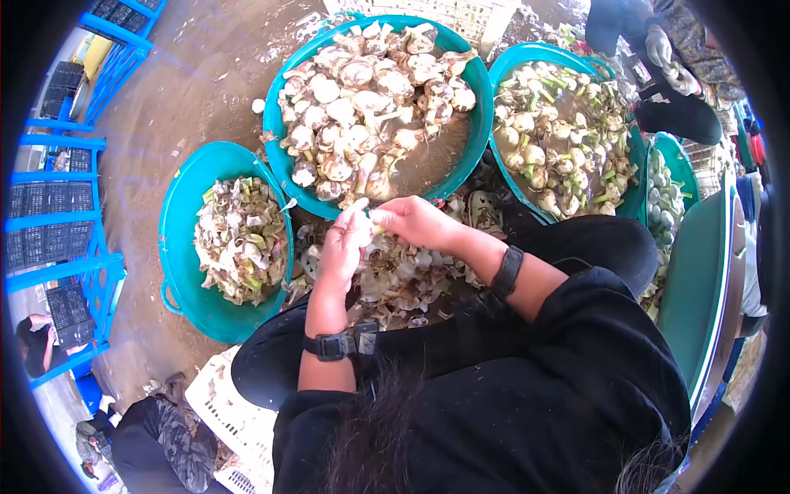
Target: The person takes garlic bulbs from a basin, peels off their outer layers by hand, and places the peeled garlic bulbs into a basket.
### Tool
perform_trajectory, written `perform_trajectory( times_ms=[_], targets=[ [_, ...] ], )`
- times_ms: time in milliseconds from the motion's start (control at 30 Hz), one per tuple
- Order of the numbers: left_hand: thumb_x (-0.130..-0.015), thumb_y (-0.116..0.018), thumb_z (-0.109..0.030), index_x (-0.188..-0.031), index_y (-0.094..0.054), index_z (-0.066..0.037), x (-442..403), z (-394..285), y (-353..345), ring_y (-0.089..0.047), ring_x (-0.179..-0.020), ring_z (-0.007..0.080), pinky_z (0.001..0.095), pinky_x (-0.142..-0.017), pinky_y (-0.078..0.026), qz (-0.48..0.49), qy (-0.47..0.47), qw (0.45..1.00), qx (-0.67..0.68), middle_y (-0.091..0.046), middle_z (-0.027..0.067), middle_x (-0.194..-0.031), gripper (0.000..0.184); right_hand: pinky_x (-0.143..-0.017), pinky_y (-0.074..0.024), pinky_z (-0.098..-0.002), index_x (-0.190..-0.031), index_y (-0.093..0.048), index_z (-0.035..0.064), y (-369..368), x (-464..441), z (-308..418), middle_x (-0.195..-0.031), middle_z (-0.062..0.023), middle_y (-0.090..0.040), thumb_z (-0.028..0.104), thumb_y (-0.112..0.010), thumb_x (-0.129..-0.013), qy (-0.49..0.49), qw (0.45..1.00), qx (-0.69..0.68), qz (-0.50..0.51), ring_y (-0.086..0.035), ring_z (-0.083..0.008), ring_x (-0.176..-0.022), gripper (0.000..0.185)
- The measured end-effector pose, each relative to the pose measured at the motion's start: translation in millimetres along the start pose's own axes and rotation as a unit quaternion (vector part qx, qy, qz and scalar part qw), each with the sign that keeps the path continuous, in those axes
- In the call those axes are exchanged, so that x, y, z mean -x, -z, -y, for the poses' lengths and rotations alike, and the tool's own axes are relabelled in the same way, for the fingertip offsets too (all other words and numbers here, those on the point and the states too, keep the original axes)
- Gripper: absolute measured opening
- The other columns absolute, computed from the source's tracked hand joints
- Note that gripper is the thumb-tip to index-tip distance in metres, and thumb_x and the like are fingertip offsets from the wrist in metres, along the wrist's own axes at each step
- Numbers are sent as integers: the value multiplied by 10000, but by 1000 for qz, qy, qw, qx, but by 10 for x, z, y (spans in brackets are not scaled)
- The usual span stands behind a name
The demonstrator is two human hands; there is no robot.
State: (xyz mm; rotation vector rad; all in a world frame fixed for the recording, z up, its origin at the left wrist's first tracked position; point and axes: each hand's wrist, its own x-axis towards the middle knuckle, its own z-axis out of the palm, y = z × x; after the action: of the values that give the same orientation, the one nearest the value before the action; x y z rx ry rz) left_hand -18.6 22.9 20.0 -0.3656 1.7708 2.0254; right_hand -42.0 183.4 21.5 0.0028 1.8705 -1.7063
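Note:
My left hand (340, 251) is closed around a pale bulb, which looks like a garlic bulb (363, 233), partly covered by my fingers. From the right, the fingers of my right hand (418, 222) pinch the bulb near its greenish stem end. Both hands are just over the near rim of a big teal tub (481, 123) heaped with soil-stained bulbs (358, 99). Loose papery skins (403, 284) lie below my hands, between my legs.
At left stands a teal basin (177, 247) of peelings (243, 239). To the right, another tub (502, 74) holds cleaner bulbs (568, 152) with green stems. A co-worker's gloved hands (671, 62) are at upper right. White crates (234, 403) and blue racks (62, 222) stand around.

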Motion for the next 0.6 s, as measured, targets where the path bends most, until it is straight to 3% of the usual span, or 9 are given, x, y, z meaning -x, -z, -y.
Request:
perform_trajectory(
  times_ms=[100,167,233,300,367,400,433,500,600],
  targets=[
    [-848,-498,-118,-1207,-436,1,68,-24,42,-519,-748,99,216,-669,-429,37,-44,995,-80,-557,48,-854,383,-567,-446,-317,-751,-624,-9,21,-12,-68,-597,-64,-573,163,-553,-788,165,975,146,-37,-564,-162,-569,189],
    [-776,-517,-15,-1205,-446,-11,175,-72,-36,-546,-854,198,311,-776,-440,25,-248,904,-346,-570,128,-995,436,-556,-447,-307,-754,-639,12,58,-84,-114,-580,-41,-587,167,-568,-783,-10,998,41,-44,-558,-161,-548,172],
    [-703,-513,52,-1166,-491,-22,164,-80,-67,-518,-981,288,376,-882,-394,14,-296,869,-395,-517,173,-1137,470,-553,-453,-281,-843,-638,49,91,-100,-133,-668,-15,-609,159,-562,-799,-174,982,-75,10,-560,-142,-596,140],
    [-677,-507,68,-1109,-532,-16,85,40,9,-508,-1006,338,416,-926,-361,4,-440,731,-522,-489,174,-1181,440,-580,-453,-261,-898,-622,62,18,-170,-280,-720,-5,-603,155,-553,-812,-156,959,-235,31,-553,-130,-640,144],
    [-745,-503,36,-1020,-572,-21,63,174,-50,-523,-1023,296,407,-916,-387,-33,-434,787,-437,-511,159,-1159,289,-608,-452,-242,-952,-605,75,-34,-145,-330,-773,4,-597,151,-543,-824,-136,910,-389,51,-547,-119,-685,161],
    [-781,-510,2,-1004,-570,-31,45,206,-92,-537,-1007,259,387,-886,-416,-99,-322,930,-145,-538,137,-1121,233,-650,-448,-242,-974,-590,61,-40,-79,-307,-815,-2,-593,144,-533,-832,-51,901,-423,88,-541,-113,-734,174],
    [-817,-517,-31,-988,-568,-41,31,218,-101,-551,-990,222,367,-857,-444,-154,-171,959,165,-565,115,-1082,179,-692,-445,-241,-996,-574,47,-39,-3,-272,-858,-8,-589,137,-522,-840,35,883,-451,125,-534,-108,-783,187],
    [-857,-523,-211,-991,-532,-65,-9,179,46,-596,-863,148,319,-742,-505,-174,-37,898,402,-609,57,-933,198,-775,-433,-267,-974,-577,27,35,314,-60,-919,-26,-600,114,-504,-841,53,977,-202,53,-540,-126,-845,175],
    [-823,-549,-374,-905,-541,-70,-5,262,289,-526,-537,116,265,-489,-470,-104,53,861,496,-560,15,-684,315,-772,-435,-292,-932,-558,30,268,393,-15,-932,-67,-589,176,-555,-814,186,928,-320,31,-549,-161,-858,188]
  ],
)
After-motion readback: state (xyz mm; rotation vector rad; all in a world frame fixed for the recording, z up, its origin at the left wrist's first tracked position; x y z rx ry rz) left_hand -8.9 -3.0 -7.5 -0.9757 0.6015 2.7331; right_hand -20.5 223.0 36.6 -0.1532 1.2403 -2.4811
